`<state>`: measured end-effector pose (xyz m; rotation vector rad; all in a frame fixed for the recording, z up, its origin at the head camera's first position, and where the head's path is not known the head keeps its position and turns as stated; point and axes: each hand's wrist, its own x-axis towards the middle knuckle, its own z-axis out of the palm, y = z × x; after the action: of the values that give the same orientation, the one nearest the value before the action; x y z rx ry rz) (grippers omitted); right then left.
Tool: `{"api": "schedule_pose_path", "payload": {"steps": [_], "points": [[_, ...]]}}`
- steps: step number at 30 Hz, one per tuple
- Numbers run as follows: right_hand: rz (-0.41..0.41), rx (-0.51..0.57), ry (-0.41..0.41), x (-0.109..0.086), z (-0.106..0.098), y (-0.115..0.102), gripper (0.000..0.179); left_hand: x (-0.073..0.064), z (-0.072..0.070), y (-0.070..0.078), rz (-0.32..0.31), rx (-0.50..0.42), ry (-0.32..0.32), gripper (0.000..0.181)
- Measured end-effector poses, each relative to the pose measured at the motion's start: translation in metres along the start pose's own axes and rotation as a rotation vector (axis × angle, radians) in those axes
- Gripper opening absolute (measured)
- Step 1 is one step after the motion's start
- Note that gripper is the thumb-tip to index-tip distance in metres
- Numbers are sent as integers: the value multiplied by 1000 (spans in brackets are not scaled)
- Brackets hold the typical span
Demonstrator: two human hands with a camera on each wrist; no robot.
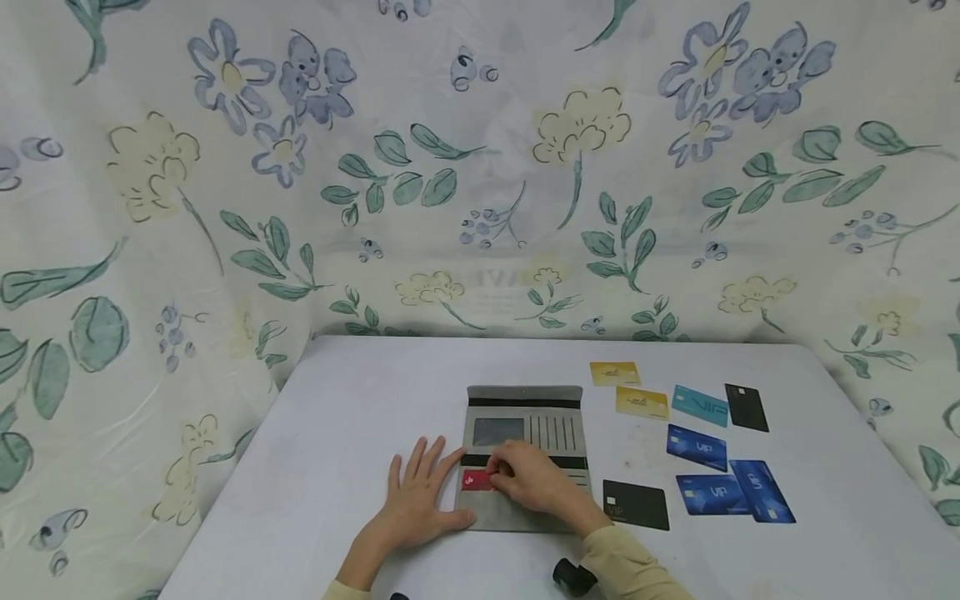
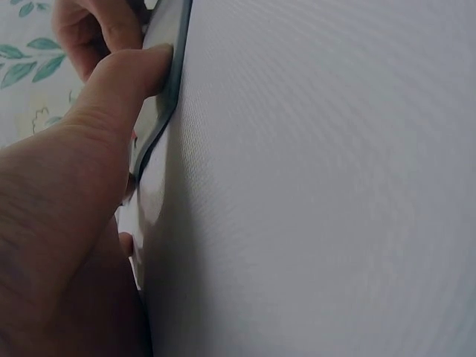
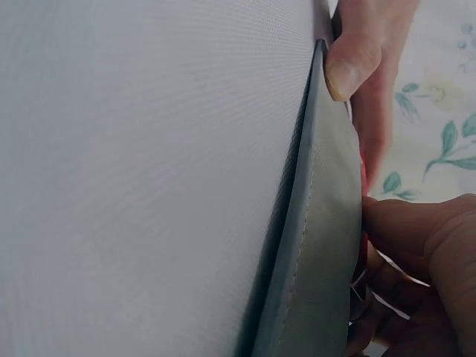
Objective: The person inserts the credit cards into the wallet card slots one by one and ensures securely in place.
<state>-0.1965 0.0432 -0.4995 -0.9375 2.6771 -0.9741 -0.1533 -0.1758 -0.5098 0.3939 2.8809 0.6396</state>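
A grey card holder (image 1: 517, 518) lies unfolded on the white table, with a window pocket and striped slots in its upper half. In its lower left part shows a red card (image 1: 476, 480), partly covered by my right hand (image 1: 534, 477). That hand's thumb and curled fingers pinch the red card at its right end; the right wrist view has the thumb against the red edge (image 3: 363, 175). My left hand (image 1: 422, 500) lies spread at the holder's left side, its thumb (image 3: 349, 71) pressing on the lower left corner.
Right of the holder lie a black VIP card (image 1: 636, 505), several blue cards (image 1: 696, 448), a teal card (image 1: 701, 406), another black card (image 1: 746, 407) and two yellow cards (image 1: 615, 373). Floral cloth (image 1: 480, 167) hangs behind the table (image 1: 360, 392). A black object (image 1: 573, 577) is at the right wrist.
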Motion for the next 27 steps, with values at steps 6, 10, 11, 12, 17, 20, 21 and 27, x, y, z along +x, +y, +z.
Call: {"api": "schedule_pose_path", "payload": {"steps": [6,10,11,12,17,20,21,27], "points": [[-5,-4,1,0,1,2,4,0,0,0,0,-2,5,91],[-17,-6,-7,0,1,3,4,0,0,1,1,-2,6,91],[-22,-6,-8,0,1,3,4,0,0,1,3,-2,7,91],[-28,-6,-8,0,0,3,4,-1,0,1,4,0,8,91],[-55,5,-10,0,-1,4,5,-1,-1,1,7,0,11,91],[-63,-4,-14,0,-2,3,6,-1,-1,1,10,-5,9,91],[-64,-9,-18,0,-2,2,6,-1,-2,1,12,-8,8,91],[-59,-17,-32,0,-3,1,6,-1,-3,0,26,-24,-4,90]]}}
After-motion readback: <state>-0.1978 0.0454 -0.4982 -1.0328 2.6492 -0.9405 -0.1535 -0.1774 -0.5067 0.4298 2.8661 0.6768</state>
